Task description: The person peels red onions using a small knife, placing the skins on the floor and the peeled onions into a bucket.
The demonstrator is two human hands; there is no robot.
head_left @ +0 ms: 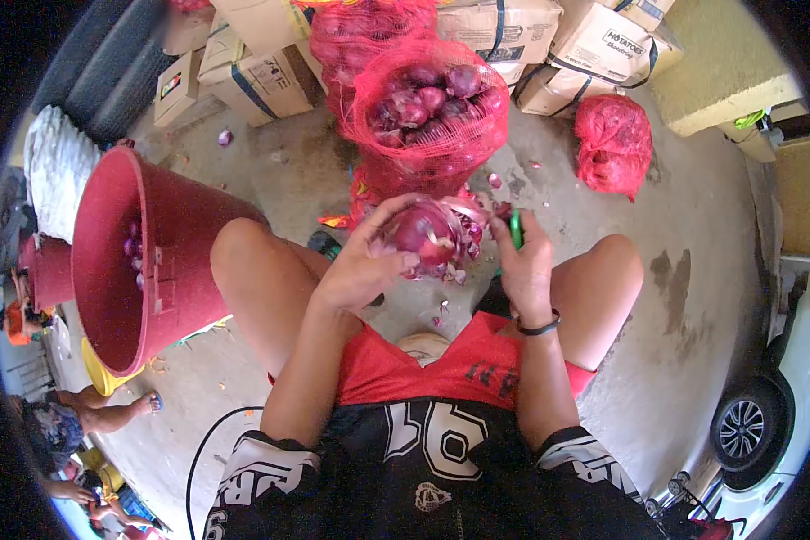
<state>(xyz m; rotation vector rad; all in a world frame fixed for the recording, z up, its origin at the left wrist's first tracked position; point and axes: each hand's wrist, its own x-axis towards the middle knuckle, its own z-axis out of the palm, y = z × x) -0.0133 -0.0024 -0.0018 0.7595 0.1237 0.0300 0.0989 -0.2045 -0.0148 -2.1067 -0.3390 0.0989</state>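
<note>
In front of my knees, my left hand (355, 270) is closed around a red onion (423, 236), its root end turned toward me. Close by on the right, my right hand (526, 265) grips a small knife by its green handle (516, 229); the blade is hard to make out. A strip of loose onion skin (466, 211) hangs between the onion and the right hand. Just beyond stands a red mesh sack (430, 166), its top open on several red onions (427, 103). Peelings (463, 256) show below the held onion.
At my left a large red tub (184, 225) lies tipped toward me, with some onions inside. Cardboard boxes (265, 85) line the back, near another red sack (614, 144). A car wheel (744, 430) is at right. Other people's legs (108, 414) show at lower left.
</note>
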